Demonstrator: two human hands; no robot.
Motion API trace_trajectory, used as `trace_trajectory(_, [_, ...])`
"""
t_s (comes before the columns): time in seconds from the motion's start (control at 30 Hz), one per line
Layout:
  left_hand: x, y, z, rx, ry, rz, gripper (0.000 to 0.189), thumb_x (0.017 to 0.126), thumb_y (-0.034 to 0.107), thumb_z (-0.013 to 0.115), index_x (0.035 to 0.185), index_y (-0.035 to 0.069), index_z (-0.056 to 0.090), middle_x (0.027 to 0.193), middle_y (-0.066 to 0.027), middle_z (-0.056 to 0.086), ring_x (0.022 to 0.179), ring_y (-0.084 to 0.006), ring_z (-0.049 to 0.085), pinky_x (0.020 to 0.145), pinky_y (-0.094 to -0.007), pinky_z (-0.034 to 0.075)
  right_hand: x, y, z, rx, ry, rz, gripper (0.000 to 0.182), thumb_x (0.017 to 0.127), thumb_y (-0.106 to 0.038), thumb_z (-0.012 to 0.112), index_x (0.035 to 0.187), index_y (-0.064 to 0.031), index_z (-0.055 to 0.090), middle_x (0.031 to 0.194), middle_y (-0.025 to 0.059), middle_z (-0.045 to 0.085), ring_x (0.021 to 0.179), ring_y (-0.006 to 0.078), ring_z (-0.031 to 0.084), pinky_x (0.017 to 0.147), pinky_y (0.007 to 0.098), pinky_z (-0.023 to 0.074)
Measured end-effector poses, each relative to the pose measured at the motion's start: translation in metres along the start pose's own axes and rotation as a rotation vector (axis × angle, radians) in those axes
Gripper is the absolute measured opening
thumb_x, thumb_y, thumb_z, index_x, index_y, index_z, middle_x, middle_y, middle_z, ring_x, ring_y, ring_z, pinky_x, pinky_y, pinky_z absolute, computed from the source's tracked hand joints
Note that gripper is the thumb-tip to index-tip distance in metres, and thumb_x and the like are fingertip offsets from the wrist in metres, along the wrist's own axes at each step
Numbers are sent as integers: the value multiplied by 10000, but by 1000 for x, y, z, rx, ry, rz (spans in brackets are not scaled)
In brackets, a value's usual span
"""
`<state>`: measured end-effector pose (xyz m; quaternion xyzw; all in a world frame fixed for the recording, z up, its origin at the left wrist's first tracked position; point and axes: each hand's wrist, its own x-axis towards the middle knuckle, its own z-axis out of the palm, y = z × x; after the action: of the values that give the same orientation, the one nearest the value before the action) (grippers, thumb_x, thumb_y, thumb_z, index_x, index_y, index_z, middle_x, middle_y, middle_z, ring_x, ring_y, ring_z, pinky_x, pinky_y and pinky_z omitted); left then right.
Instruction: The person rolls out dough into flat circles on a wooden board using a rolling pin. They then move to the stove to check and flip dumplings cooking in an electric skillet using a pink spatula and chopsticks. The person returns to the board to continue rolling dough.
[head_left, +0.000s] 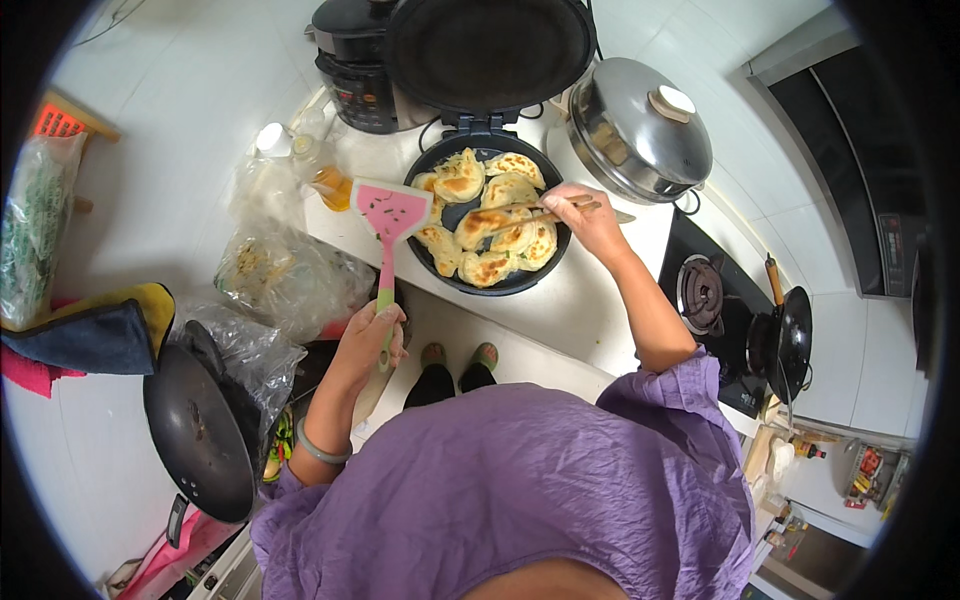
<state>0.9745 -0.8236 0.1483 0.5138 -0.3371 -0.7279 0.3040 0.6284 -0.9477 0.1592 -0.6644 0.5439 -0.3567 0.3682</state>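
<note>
My left hand (373, 334) grips the green handle of a pink silicone spatula (390, 206), whose blade has green flecks on it. The blade hangs at the left rim of an electric griddle pan (517, 286). Wooden chopsticks (536, 214) are held in my right hand (585, 217), their tips at a browned dumpling-like pastry (480, 228) in the middle of the pan. Whether the tips pinch it is unclear. Several more browned pastries (484, 268) lie around it. The griddle's black lid (491, 52) stands raised behind.
A steel steamer pot (637, 135) stands right of the griddle, with a gas stove (701, 294) and wok (793, 345) beyond. Left are an oil bottle (332, 187), plastic bags (285, 277) and a dark wok (199, 431). A multicooker (356, 82) sits behind.
</note>
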Motion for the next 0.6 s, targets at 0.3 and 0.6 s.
trace_trajectory(0.3, [-10, -2, -2, -19, 31, 20, 234, 989, 288, 456, 959, 58, 490, 582, -7, 510, 456, -107, 488, 589, -277, 476, -6, -18, -3, -50, 24, -48, 202, 895, -191, 656, 901, 9, 681, 849, 75, 667, 776, 161, 611, 735, 277, 482])
trace_trajectory(0.6, [-18, -4, -5, -49, 54, 52, 234, 997, 284, 453, 965, 54, 483, 579, -12, 503, 462, -109, 488, 586, -275, 465, -16, -58, 18, -81, -15, -105, 176, 872, -167, 680, 871, 9, 677, 858, 78, 664, 747, 167, 604, 697, 272, 472])
